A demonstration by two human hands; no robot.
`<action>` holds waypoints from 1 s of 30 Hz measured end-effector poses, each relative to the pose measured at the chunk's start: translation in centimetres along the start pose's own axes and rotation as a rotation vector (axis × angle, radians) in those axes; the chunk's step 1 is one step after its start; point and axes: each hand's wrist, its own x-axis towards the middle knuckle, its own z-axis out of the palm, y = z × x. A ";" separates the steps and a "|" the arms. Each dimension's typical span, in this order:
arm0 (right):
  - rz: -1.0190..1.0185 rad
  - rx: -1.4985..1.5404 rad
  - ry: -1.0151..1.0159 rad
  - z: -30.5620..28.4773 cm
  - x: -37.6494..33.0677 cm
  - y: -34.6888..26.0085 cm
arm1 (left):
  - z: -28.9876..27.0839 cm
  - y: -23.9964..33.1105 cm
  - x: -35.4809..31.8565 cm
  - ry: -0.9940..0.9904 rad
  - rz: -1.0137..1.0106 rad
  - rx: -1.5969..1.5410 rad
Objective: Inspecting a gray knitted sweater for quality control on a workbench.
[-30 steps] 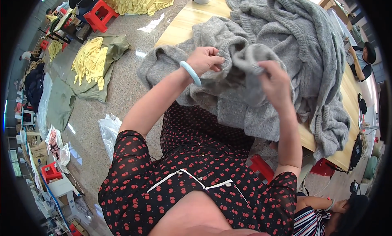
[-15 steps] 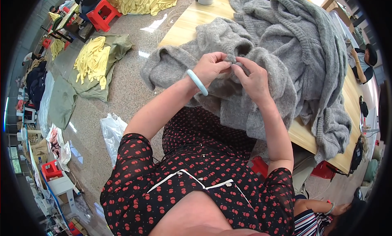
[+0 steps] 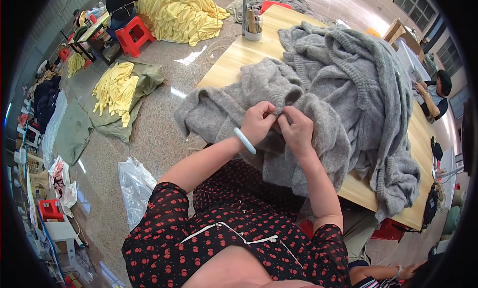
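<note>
A worker in a black blouse printed with red cherry-like dots (image 3: 174, 248) bends over a piece of fuzzy grey knitwear (image 3: 323, 133), which spills off the near edge of a pale wood-grain table (image 3: 224, 66) toward the worker's lap. The left hand (image 3: 258, 122), a pale blue ring bracelet (image 3: 245, 141) at its wrist, pinches the cloth narrowly between thumb and fingers beside the rim of a dark, round opening in the knit. The right hand (image 3: 297, 128) takes the same tight pinch just beside it, the fingertips of the two nearly meeting; what exactly lies between them is too small to tell. To the left, a crumpled clear plastic bag (image 3: 133, 188) rests on the speckled floor. Beyond the hands, a heap of grey ribbed knit garments (image 3: 356, 78) covers much of the tabletop, near a round holder of upright tools (image 3: 254, 36) at the far corner. Farther off, yellow garments (image 3: 115, 91) lie on an olive-green sheet (image 3: 149, 78), and a red plastic stool (image 3: 134, 39) stands beside a larger yellow cloth mound (image 3: 184, 14).
</note>
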 end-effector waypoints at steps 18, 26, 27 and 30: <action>0.149 -0.322 -0.245 -5.9 -0.8 2.3 | -2.7 -0.5 1.3 -0.163 -0.173 0.283; 0.246 -0.224 -0.209 -6.5 0.1 3.0 | -4.6 0.4 1.8 -0.154 -0.153 0.394; 0.246 -0.239 -0.194 -7.4 0.7 3.4 | -4.5 0.9 2.3 -0.161 -0.193 0.319; 0.054 -0.035 0.160 -10.5 3.5 2.3 | -4.1 4.2 3.1 -0.190 -0.165 0.096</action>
